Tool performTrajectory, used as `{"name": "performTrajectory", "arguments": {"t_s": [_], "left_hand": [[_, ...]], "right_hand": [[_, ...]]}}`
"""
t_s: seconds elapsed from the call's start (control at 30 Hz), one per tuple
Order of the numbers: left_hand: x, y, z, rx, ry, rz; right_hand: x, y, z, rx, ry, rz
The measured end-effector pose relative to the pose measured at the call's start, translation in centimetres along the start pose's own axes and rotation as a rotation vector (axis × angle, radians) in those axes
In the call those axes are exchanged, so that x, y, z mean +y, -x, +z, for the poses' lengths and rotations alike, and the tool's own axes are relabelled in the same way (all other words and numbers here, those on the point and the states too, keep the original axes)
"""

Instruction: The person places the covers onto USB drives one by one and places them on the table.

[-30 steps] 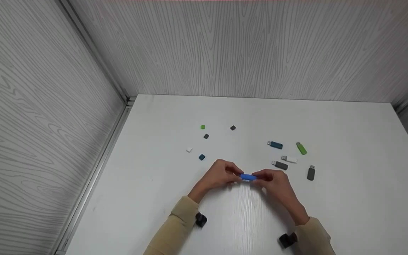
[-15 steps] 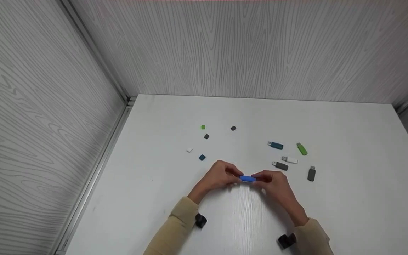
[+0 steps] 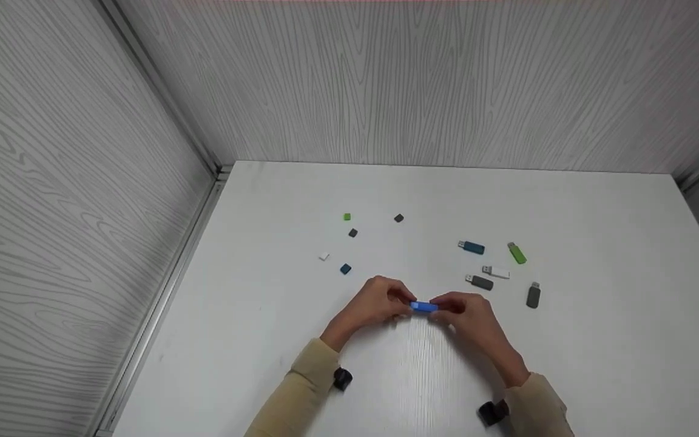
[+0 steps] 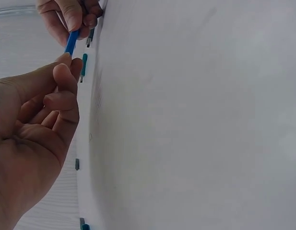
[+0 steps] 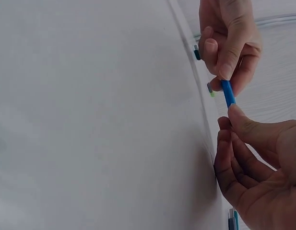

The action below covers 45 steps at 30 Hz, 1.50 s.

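Over the white table, a blue USB stick (image 3: 425, 306) is held level between both hands in the head view. Its left end is pinched by the thumb and fingers of my left hand (image 3: 375, 301). My right hand (image 3: 471, 314) pinches the other end the same way. Both wrist views show the blue stick (image 4: 71, 42) spanning the two sets of fingertips, with its ends covered by them. Right of the hands lie uncapped USB sticks: teal (image 3: 474, 248), green (image 3: 517, 254), white (image 3: 499, 274) and two grey ones, the nearer-left grey stick (image 3: 481, 283) close to my right hand.
Small loose caps lie to the left and beyond the hands: a teal cap (image 3: 346, 269), a white cap (image 3: 324, 257), a green cap (image 3: 347, 216) and two dark ones. A grey panel (image 3: 161, 91) walls the left side, and another stands behind the table (image 3: 252, 200).
The blue stick has turned slightly between the fingers, and a lighter patch now shows at its left end. Both hands keep their grip and have hardly moved.
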State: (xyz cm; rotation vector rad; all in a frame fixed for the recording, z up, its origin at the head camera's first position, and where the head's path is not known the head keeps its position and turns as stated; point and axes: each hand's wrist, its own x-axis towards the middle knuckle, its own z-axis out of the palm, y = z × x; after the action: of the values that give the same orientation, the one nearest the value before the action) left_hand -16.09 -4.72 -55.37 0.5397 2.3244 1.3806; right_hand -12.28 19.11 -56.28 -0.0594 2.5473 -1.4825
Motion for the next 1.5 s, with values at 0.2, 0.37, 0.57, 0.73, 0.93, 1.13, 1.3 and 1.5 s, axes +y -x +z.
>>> {"name": "performTrajectory", "arguments": {"t_s": [0.2, 0.37, 0.57, 0.73, 0.93, 1.13, 1.3, 1.5], "left_hand": [[-0.36, -0.17, 0.26, -0.007, 0.052, -0.004], [-0.63, -0.25, 0.37, -0.014, 0.071, -0.017], [-0.65, -0.21, 0.31, -0.005, -0.002, 0.010], [-0.57, -0.06, 0.30, 0.002, -0.074, 0.023], [-0.48, 0.21, 0.41, -0.008, -0.097, 0.010], [-0.53, 0.31, 0.55, -0.015, -0.111, 0.005], [-0.26, 0.44, 0.67, -0.021, -0.125, -0.004], [0.00, 0.40, 0.83, -0.014, -0.164, -0.009]], "right_hand": [[0.06, 0.03, -0.07, -0.008, -0.001, 0.014], [0.15, 0.03, -0.07, -0.010, -0.023, 0.022], [0.26, -0.01, 0.06, -0.011, 0.001, -0.001], [0.27, 0.20, 0.15, 0.003, 0.037, -0.023], [0.32, 0.47, 0.37, 0.019, 0.074, -0.029], [0.21, 0.51, 0.45, 0.005, 0.088, -0.007], [0.09, 0.60, 0.51, -0.010, 0.109, -0.013], [-0.04, 0.64, 0.63, -0.006, 0.123, -0.032]]}}
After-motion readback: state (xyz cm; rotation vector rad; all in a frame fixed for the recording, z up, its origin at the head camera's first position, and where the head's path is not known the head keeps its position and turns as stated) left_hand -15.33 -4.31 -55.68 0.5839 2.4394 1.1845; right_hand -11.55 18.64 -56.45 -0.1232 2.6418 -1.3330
